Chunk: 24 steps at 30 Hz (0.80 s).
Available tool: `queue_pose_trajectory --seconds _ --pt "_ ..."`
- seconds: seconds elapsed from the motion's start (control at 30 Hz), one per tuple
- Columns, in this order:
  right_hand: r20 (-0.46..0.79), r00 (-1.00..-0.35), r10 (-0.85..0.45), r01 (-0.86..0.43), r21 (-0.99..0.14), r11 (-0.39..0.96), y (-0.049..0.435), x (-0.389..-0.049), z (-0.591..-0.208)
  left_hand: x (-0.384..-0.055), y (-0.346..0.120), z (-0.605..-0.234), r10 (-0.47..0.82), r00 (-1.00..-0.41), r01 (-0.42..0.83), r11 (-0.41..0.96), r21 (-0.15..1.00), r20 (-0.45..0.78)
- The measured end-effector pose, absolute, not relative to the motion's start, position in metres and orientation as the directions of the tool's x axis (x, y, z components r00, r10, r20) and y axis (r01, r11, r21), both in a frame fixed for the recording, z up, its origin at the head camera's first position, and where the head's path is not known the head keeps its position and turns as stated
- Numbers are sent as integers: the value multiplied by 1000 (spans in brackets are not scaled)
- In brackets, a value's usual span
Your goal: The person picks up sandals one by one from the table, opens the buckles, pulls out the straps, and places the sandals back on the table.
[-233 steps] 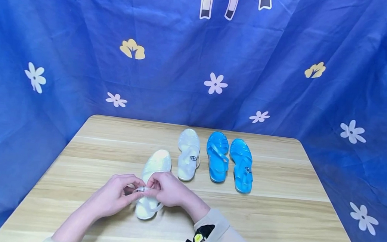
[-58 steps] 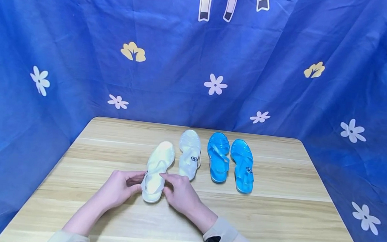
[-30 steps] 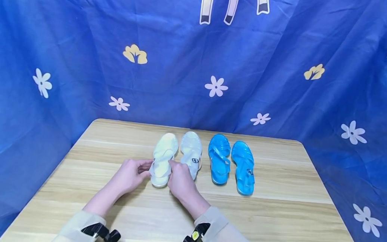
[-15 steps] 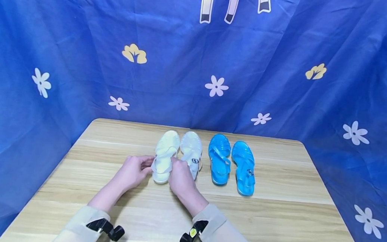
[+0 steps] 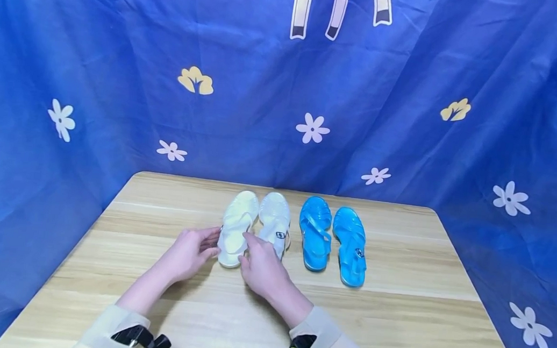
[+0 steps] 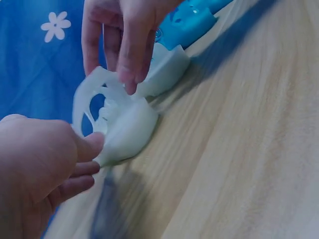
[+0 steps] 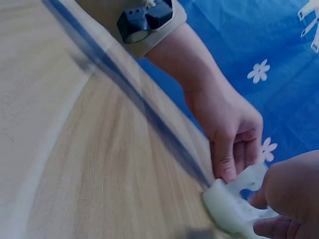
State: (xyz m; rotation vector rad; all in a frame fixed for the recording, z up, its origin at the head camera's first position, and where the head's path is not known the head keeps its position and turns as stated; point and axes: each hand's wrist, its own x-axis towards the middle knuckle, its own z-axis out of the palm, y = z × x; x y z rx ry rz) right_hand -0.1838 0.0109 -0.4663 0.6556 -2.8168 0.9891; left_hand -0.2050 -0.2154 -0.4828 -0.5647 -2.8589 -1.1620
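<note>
A white jelly sandal (image 5: 237, 214) lies toe-away on the table, side by side with a second white sandal (image 5: 274, 210) that has a dark mark on it. My left hand (image 5: 189, 257) is at the first sandal's left side, and in the left wrist view its thumb pinches the raised heel strap (image 6: 79, 107). On the opposite side is my right hand (image 5: 264, 267), thumb and index finger spread apart beside the heel. Its fingertips are right at the strap in the left wrist view. The right hand partly covers the second white sandal's heel.
Two blue sandals, one (image 5: 315, 220) beside the white pair and another (image 5: 350, 238) farther right, lie on the wooden table (image 5: 394, 322). A blue patterned cloth (image 5: 243, 128) hangs behind and at both sides.
Earlier both hands worked at the white sandal's strap near the front left. It has since moved away and right, beside its mate. Within the last half second my right fingers have spread apart.
</note>
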Motion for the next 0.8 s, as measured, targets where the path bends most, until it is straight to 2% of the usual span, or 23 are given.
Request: queue_pose_trajectory --seconds 0.2,0.4,0.57,0.8 --pt "341 -832 -438 -553 -575 603 38 -170 -451 -190 -217 -466 276 -946 321 723 612 171" --pt "472 -772 -426 -636 -568 522 67 -166 -436 -178 -211 -447 257 -933 357 742 567 252" --pt "578 -715 -395 -688 -477 548 93 -173 -434 -174 -199 -434 269 -891 429 760 488 365" --pt "613 -710 -346 -663 -416 622 124 -179 -430 -175 -183 -429 277 -852 460 802 382 445"
